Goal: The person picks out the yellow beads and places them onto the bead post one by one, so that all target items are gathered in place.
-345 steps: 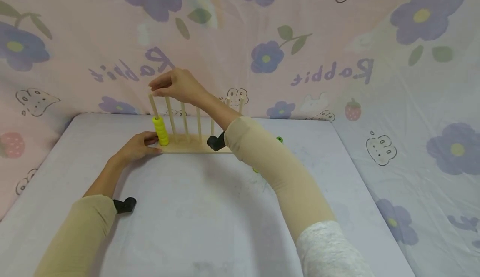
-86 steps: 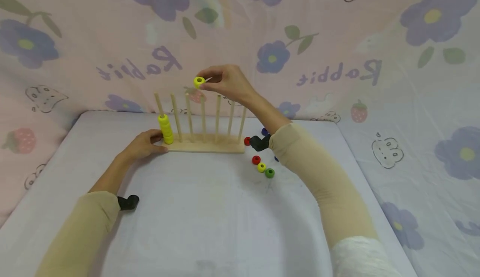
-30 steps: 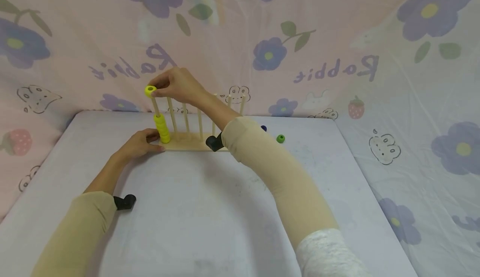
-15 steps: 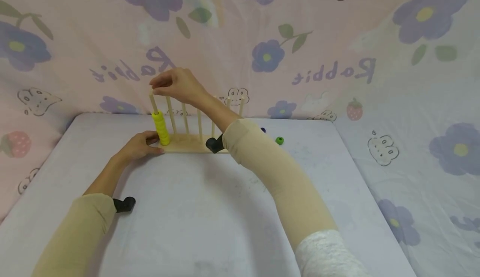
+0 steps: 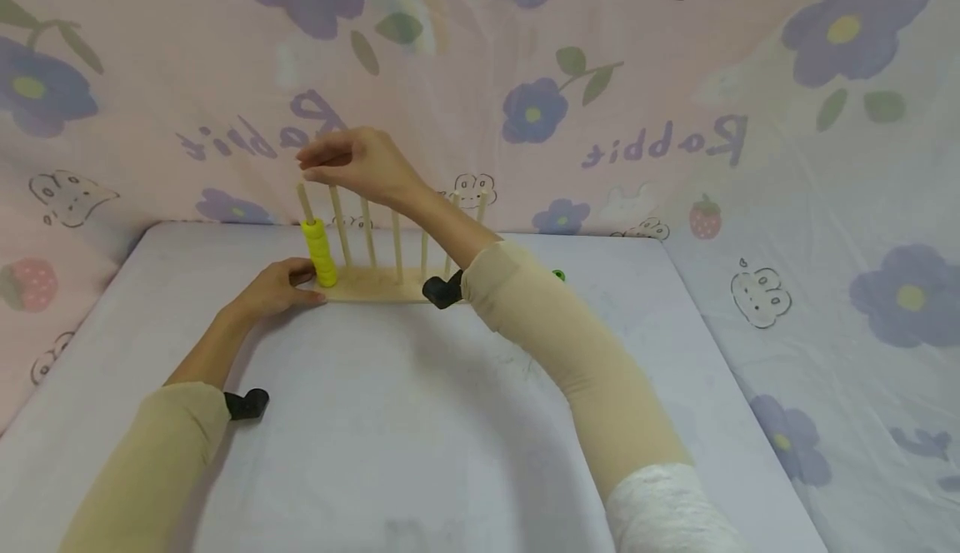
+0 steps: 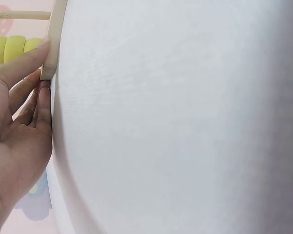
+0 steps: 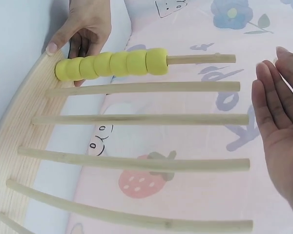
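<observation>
A wooden peg rack (image 5: pixel 375 286) stands upright toward the back of the table, with a row of tall pegs on a flat base. Yellow beads (image 5: pixel 318 253) are stacked on its leftmost peg, whose tip sticks out bare above them. My left hand (image 5: pixel 273 291) grips the left end of the base; in the left wrist view the thumb lies on the base (image 6: pixel 53 44) and the fingers are at its end. Just above the leftmost peg's tip is my right hand (image 5: pixel 363 166). The right wrist view shows that hand's fingers (image 7: pixel 271 97) extended, holding nothing.
A green bead (image 5: pixel 558 275) peeks out past the right sleeve (image 5: pixel 555 345), which hides part of the table and the rack's right end. Behind the white tabletop (image 5: pixel 360 436) hangs a patterned cloth (image 5: pixel 450 62). Black mounts (image 5: pixel 247 404) sit at both wrists.
My right hand brought a yellow bead to the leftmost peg's tip and let it go. The bead slid down, making the stack taller. The right hand then rose slightly. The left hand stayed put.
</observation>
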Motion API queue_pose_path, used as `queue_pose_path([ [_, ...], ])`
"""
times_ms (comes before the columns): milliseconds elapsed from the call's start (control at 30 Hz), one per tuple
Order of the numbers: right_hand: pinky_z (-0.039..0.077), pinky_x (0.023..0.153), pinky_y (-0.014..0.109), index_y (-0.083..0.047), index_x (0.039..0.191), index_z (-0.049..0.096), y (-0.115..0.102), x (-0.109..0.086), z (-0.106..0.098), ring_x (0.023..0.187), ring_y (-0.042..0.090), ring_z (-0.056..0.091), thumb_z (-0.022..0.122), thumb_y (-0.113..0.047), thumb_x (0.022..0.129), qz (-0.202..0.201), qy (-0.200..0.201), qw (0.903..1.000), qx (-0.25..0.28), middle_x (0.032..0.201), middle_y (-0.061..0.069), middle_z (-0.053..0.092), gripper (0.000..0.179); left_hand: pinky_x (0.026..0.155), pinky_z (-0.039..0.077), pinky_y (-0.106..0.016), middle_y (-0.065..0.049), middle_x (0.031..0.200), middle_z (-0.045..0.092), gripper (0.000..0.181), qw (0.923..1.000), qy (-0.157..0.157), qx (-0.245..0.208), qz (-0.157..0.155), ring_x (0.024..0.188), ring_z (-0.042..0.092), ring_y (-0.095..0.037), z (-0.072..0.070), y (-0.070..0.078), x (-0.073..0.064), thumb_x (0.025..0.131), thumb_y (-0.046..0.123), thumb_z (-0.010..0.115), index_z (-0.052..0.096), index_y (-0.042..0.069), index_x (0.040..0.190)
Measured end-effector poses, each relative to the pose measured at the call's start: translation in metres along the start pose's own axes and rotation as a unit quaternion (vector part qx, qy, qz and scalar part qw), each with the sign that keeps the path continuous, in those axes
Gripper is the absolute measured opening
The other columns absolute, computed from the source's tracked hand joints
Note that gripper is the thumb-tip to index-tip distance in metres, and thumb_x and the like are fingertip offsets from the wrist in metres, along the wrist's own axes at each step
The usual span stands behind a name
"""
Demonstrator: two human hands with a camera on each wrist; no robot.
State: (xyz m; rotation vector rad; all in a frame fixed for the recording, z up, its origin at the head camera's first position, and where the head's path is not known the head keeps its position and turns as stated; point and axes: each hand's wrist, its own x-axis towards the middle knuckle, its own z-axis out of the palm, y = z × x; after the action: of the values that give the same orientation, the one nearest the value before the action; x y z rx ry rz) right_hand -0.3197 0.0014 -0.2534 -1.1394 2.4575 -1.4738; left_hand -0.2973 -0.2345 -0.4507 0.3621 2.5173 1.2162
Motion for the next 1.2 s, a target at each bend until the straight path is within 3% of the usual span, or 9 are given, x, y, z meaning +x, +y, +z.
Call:
queue_pose_path([
  [167,0.053,0.087,0.016,-0.003,0.115,0.073,0.001,-0.012,-0.007,0.094,0.003,0.069,0.074,-0.013,0.091,0.003,0.001,0.9998,0.021,0.110,0.002,0.074,0.026,0.117,0.027,-0.055,-0.030,0.152,0.035,0.083,0.9999,-0.003,0.006,-0.008,0.139,0.036,-0.045,-0.001,0.001,0.002,0.087,0.023,0.078,0.033,-0.010,0.148],
  [367,0.055,0.087,0.020,-0.001,0.114,0.073,0.005,-0.028,-0.018,0.094,0.008,0.070,0.075,-0.008,0.089,0.009,0.027,0.9980,0.056,0.108,0.003,0.075,0.026,0.117,0.027,-0.054,-0.031,0.151,0.036,0.082,1.0000,0.002,0.002,0.004,0.139,0.036,-0.045,-0.003,0.002,0.004,0.087,0.020,0.078,0.032,-0.011,0.148],
  [967,0.057,0.089,0.031,0.000,0.113,0.073,0.022,-0.085,-0.041,0.096,0.019,0.071,0.073,-0.007,0.090,-0.011,0.048,0.9964,0.069,0.107,0.012,0.074,0.024,0.119,0.025,-0.054,-0.031,0.152,0.034,0.082,1.0000,0.001,-0.003,0.003,0.140,0.034,-0.045,-0.002,-0.002,0.004,0.087,0.020,0.078,0.032,-0.011,0.147],
  [1200,0.058,0.089,0.032,-0.003,0.113,0.074,0.040,-0.107,-0.046,0.098,0.018,0.071,0.073,-0.010,0.091,0.020,0.058,0.9965,0.058,0.107,0.007,0.074,0.023,0.118,0.026,-0.054,-0.031,0.151,0.036,0.082,1.0000,0.003,0.006,0.003,0.140,0.035,-0.044,-0.002,-0.001,0.004,0.087,0.020,0.078,0.032,-0.010,0.148],
])
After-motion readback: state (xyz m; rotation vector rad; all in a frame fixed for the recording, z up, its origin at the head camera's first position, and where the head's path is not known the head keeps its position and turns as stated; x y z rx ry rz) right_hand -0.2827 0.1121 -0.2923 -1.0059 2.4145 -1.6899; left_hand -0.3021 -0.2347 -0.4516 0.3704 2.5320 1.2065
